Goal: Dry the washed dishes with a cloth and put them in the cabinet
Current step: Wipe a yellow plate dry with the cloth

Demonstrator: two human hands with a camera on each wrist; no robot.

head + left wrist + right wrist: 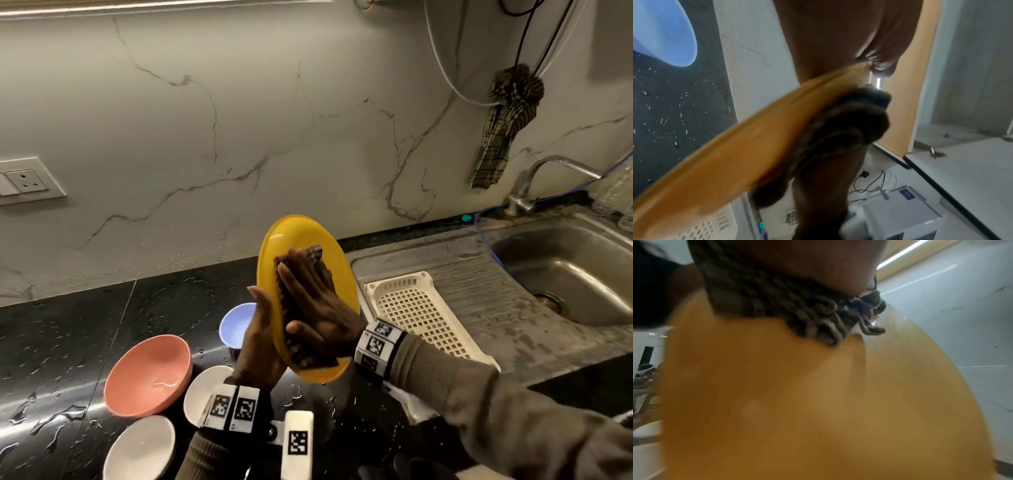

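Yellow plate [305, 236] up on edge above the wet black counter [68, 335], and we brace its back with our left hand [260, 346], fingers straight, thumb up along the rim. Our right hand [313, 301] lies flat on the plate's face, fingers straight and close together, pressing a dark cloth [301, 353] against it. Below on the counter sit a pink bowl [147, 373], a blue bowl [236, 323] and two white dishes [140, 448]. White rack [411, 305] lies just right, on the sink's [565, 267] drainboard
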